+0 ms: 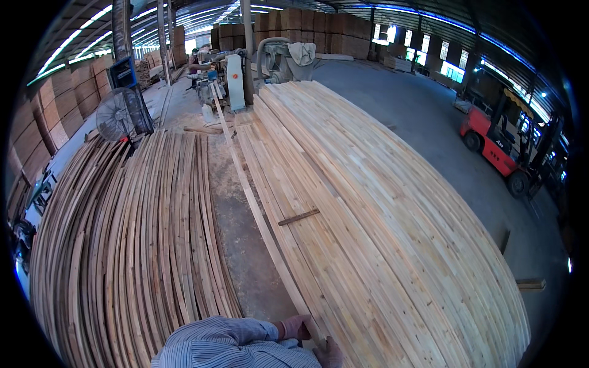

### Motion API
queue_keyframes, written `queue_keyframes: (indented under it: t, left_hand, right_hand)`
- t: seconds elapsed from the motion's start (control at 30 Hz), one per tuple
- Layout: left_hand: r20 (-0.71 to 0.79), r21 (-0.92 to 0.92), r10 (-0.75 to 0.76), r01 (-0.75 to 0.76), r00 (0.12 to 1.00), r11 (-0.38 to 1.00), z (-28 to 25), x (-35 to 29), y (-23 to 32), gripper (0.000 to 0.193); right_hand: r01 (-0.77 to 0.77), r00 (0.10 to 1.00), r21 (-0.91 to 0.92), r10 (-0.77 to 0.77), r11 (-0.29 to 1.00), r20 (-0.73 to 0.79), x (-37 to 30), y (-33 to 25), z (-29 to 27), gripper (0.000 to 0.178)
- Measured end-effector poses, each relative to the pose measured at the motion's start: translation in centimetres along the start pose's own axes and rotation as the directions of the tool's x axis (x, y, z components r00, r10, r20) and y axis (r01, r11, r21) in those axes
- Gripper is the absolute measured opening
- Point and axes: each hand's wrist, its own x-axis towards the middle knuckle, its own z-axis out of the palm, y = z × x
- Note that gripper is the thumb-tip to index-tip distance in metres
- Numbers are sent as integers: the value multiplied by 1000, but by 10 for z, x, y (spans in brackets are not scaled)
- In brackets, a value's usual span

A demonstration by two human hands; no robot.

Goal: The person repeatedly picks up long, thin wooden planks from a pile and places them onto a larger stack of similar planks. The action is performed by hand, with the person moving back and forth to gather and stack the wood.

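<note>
A long, thin wooden strip point(257, 213) runs from the machine at the back down to my hands at the lower edge. My left hand point(296, 327), the farther of the two, is closed around the strip near its close end. Just below and to its right, my right hand point(329, 354) grips the same end, its fingers partly hidden. Both striped sleeves reach in from the lower left. Beside the strip on the right lies a wide stack of pale planed strips point(392, 208), with a short dark stick point(299, 217) lying crosswise on its lower layer.
Rough brown strips point(141, 245) form a broad pile on the left. A fan point(118, 115) stands behind it. The woodworking machine point(235, 82) is at the back, near a person point(195, 60). A red forklift point(494, 144) is parked at right. Sawdust covers the floor gap point(236, 227).
</note>
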Motion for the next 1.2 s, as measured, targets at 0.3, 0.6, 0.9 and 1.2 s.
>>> queue_keyframes:
  t: [0.3,0.6,0.9,1.2]
  left_hand:
    - [-419,-308,-118,-19,901,951,32,-28,81,47]
    - [-265,-379,-117,8,957,925,-27,-38,68,48]
    - [-493,-285,-85,-69,866,956,48,-68,86,54]
    - [-446,-119,60,-125,893,985,44,-65,77,48]
  right_hand:
    - [-363,925,34,364,931,-107,-97,88,-17,71]
    - [-111,976,-770,217,628,36,-152,299,67,46]
    - [-302,953,-351,285,886,-99,-93,117,-17,49]
    - [-103,993,-176,91,979,-77,-22,13,-17,53]
